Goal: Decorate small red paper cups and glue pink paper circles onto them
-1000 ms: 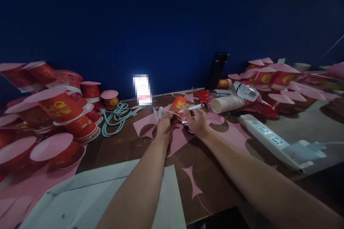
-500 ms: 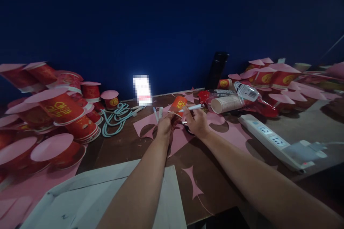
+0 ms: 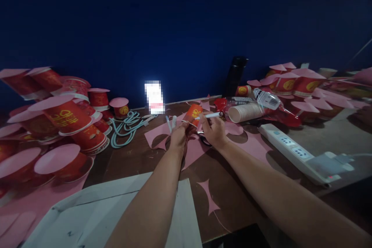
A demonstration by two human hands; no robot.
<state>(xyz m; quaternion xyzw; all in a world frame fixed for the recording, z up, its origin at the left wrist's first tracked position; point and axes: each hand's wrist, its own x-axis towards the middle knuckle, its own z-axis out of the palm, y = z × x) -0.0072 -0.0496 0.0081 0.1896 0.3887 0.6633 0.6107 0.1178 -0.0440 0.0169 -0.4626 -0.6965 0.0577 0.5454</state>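
My left hand (image 3: 178, 136) is closed on a red paper cup (image 3: 192, 114) with gold lettering, which lies tilted with its rim toward me. In my right hand (image 3: 214, 131) is a white pen (image 3: 209, 115), held in a writing grip with its tip pointing left at the cup's side. Whether the tip touches the cup I cannot tell. Below the hands lie cut sheets of pink paper (image 3: 193, 153) with round holes. A dark-handled tool, perhaps scissors (image 3: 205, 140), is partly hidden under my right hand. Two more pens (image 3: 174, 121) lie just left of the cup.
Red cups topped with pink discs (image 3: 65, 114) are piled at left, more (image 3: 289, 82) at right. A blue cable (image 3: 123, 133), a lit blurred screen (image 3: 154, 97), a black bottle (image 3: 235, 75), bagged paper cups (image 3: 245, 112) and a power strip (image 3: 290, 151) surround the work area.
The pen in my right hand has shifted slightly to the right, and the cup has turned a little in my left hand. Everything else looks the same.
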